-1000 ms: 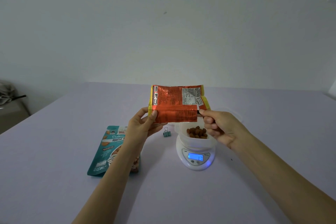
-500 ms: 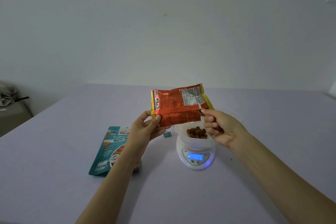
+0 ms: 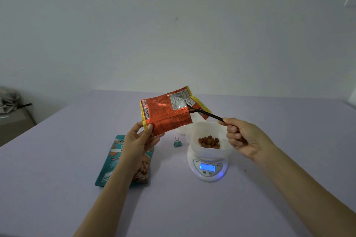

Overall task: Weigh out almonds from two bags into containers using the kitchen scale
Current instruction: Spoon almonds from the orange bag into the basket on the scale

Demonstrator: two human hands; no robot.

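Observation:
My left hand grips the lower left corner of an orange and yellow foil almond bag, held tilted above the table. My right hand pinches the handle of a thin black spoon whose tip lies at the bag's open right end. Below, a white container with several brown almonds stands on the white kitchen scale, whose blue display is lit. A teal almond bag lies flat on the table, partly hidden by my left forearm.
A small teal binder clip lies between the teal bag and the scale. A second white container peeks out behind the scale. The lilac table meets a white wall at the back. Grey clutter sits off the table's left side.
My right hand drew back to the right, baring the black spoon at the bag's mouth. The orange bag tilted, right end higher, and rose a little in my left hand.

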